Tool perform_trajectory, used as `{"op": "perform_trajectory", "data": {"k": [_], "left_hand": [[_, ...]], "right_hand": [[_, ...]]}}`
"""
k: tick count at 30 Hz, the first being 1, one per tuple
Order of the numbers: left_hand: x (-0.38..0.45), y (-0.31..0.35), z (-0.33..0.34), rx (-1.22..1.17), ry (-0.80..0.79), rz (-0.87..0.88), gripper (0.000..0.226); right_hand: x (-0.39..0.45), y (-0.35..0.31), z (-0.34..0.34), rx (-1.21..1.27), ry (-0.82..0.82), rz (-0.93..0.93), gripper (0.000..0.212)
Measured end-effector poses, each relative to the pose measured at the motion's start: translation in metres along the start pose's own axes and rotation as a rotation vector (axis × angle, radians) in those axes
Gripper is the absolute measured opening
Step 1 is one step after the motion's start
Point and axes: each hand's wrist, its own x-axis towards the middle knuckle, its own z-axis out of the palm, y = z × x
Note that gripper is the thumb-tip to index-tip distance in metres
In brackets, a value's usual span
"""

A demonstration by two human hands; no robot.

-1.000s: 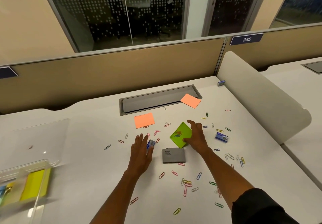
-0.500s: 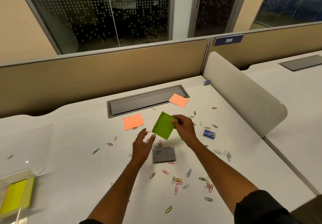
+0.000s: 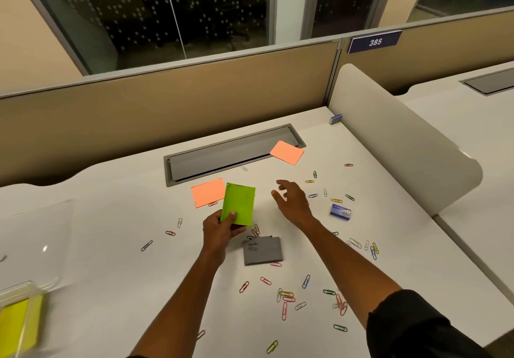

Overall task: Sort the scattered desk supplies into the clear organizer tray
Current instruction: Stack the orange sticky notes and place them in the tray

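Left hand (image 3: 219, 229) pinches green pad (image 3: 238, 203) upright; right hand (image 3: 292, 201) spread beside it.

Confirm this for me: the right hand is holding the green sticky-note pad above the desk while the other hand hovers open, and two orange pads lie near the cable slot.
Not quite: the head view shows the left hand holding the green sticky-note pad, while the right hand hovers open. The rest stands: two orange pads lie near the grey cable slot.
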Motion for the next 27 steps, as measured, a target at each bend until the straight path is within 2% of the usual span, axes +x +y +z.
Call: {"op": "perform_trajectory", "data": {"k": [3,8,11,15,21,27], "left_hand": [[0.013,0.001,-0.003,-0.043,0.026,-0.027,0.01],[0.042,-0.001,-0.007,-0.031,0.079,-0.043,0.029],[0.056,-0.004,-0.006,-0.024,0.09,-0.036,0.029],[0.071,-0.006,-0.005,-0.091,0.082,-0.081,0.025],[0.084,-0.005,-0.009,-0.206,0.093,-0.135,0.016],[0.084,-0.003,-0.011,-0.209,0.102,-0.155,0.016]], "right_hand": [[0.022,0.023,-0.007,-0.138,0.036,0.055,0.044],[0.065,0.043,-0.018,-0.306,0.058,0.071,0.05],[0.089,0.047,-0.021,-0.392,0.043,0.077,0.058],[0.119,0.049,-0.02,-0.569,0.108,0.104,0.062],[0.152,0.05,-0.019,-0.653,0.063,0.094,0.07],[0.177,0.04,-0.021,-0.585,-0.035,0.165,0.078]]}}
